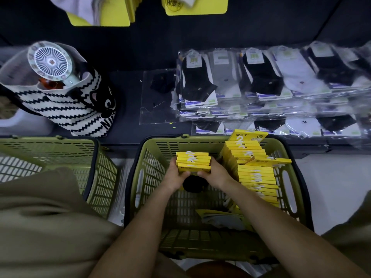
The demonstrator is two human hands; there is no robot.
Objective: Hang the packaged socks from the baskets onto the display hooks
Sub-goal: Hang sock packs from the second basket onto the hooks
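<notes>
Both hands are down inside the green basket (152, 163), with a small stack of yellow sock packs (193, 161) held between them. The left hand (176, 176) and right hand (213, 174) press in from either side. The fingers (215, 163) curl round the card edges and the thumbs meet on the near face, so the stack is clamped, not merely touched. A dark sock (193, 186) dangles just under the thumbs.

I'd judge the packs light, the card headers stiff and rather slick, and the socks below soft. The sensible hold is on the card edges, squeezed evenly, or the stack may fan out.

Just right of the fingers, a long row of the same packs (258, 175) stands on edge in the basket. Well left of them sits a second green basket (60, 149). Beyond the fingers, the dark bench (128, 101) carries clear-bagged socks (261, 81) and a striped bag (66, 105). Farthest off, hanging yellow packs (194, 7) show on the display wall.
</notes>
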